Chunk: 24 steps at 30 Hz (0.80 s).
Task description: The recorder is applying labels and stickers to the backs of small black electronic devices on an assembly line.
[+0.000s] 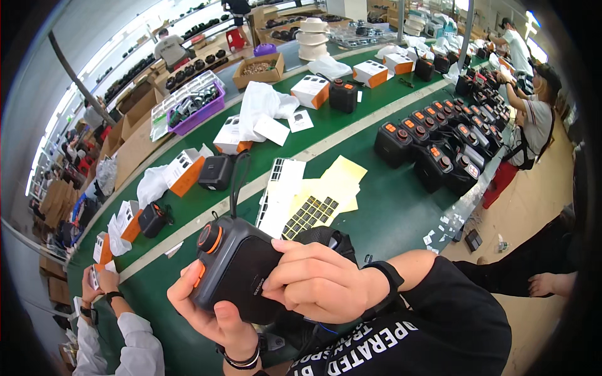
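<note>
A black portable speaker [241, 269] with an orange-ringed knob and a strap loop is held up, tilted, above the green table. My left hand [216, 319] wraps around its lower left side, fingers by an orange button. Against the speaker's front mesh, close to a small printed mark, press the curled fingers of my right hand [320, 279]; whether anything thin is under the fingertips cannot be seen. Just beyond lie a sheet of small dark stickers [310, 216], yellow backing papers [343, 178] and a white sticker sheet [282, 194]. Behind my right hand is a dark, partly hidden object.
Many similar speakers [433, 160] stand grouped on the right of the green table [376, 213]. White-orange boxes [185, 169] line the conveyor beyond, some with a speaker [216, 172] beside them. A co-worker's hands [100, 285] work at the left; another person [539, 113] stands at the right.
</note>
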Available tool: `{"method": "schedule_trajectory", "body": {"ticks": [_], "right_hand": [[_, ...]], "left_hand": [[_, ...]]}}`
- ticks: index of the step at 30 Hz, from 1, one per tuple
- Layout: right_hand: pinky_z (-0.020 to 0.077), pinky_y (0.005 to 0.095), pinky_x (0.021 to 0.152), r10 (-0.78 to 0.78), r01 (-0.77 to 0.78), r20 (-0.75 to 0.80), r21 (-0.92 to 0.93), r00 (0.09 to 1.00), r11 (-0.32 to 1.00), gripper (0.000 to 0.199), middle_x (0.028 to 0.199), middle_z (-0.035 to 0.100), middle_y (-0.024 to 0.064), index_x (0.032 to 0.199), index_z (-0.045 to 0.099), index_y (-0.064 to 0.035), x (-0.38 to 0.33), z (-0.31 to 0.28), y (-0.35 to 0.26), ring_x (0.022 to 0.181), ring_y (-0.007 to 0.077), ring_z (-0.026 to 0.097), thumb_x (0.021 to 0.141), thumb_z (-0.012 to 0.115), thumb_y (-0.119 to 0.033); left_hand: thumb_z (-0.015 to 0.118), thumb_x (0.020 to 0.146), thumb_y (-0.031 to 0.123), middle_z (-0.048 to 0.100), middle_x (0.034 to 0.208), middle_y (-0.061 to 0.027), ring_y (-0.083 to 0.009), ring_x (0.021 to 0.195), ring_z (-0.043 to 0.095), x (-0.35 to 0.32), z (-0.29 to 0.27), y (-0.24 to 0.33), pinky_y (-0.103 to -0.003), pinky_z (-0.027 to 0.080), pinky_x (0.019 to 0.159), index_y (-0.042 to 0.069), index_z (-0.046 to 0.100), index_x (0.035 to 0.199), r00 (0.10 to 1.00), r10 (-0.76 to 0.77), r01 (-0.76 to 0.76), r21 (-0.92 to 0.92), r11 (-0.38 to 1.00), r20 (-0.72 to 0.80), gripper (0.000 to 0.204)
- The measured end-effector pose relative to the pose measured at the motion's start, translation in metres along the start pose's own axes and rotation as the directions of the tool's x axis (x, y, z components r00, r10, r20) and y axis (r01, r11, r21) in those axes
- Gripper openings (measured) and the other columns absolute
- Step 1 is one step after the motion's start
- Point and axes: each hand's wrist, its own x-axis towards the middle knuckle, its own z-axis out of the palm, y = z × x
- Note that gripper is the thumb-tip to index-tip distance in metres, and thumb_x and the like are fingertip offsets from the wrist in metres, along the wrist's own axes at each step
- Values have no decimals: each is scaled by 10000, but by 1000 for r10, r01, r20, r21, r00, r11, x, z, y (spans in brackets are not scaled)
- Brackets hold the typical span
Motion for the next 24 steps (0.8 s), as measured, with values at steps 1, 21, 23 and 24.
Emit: {"method": "schedule_trajectory", "body": {"ticks": [1, 21, 23, 24], "right_hand": [[516, 409, 833, 32, -33, 32, 25, 999, 999, 204, 861, 636, 135, 791, 544, 4, 2, -2, -1, 781, 243, 602, 682, 710, 54], [531, 409, 816, -129, 129, 6, -23, 992, 991, 161, 929, 625, 224, 793, 541, 52, -8, 5, 12, 839, 286, 629, 711, 678, 66], [512, 422, 841, -75, 75, -9, 0, 997, 997, 161, 930, 629, 207, 789, 541, 33, -9, 7, 11, 836, 269, 629, 712, 679, 65], [493, 434, 866, -21, 21, -20, 13, 1000, 1000, 164, 931, 633, 189, 785, 541, 14, -10, 8, 11, 832, 253, 629, 714, 680, 65]], "left_hand": [[573, 836, 463, 437, 1043, -120, -190, 939, 482, 0, 0, 0, -305, 425, 810, -13, 401, 1144, 1000, 7, -7, 1, 1000, 4, 593], [536, 838, 511, 429, 1058, -127, -203, 922, 481, -1, 4, -5, -316, 417, 789, -9, 414, 1138, 990, 112, -95, 177, 980, -89, 613], [542, 840, 497, 430, 1056, -130, -199, 918, 477, 0, 3, -7, -316, 414, 793, -12, 410, 1142, 987, 143, -128, 177, 976, -74, 606], [552, 841, 481, 433, 1043, -128, -193, 917, 471, 0, 4, -6, -310, 413, 788, -14, 406, 1144, 990, 126, -115, 147, 982, -66, 598]]}}
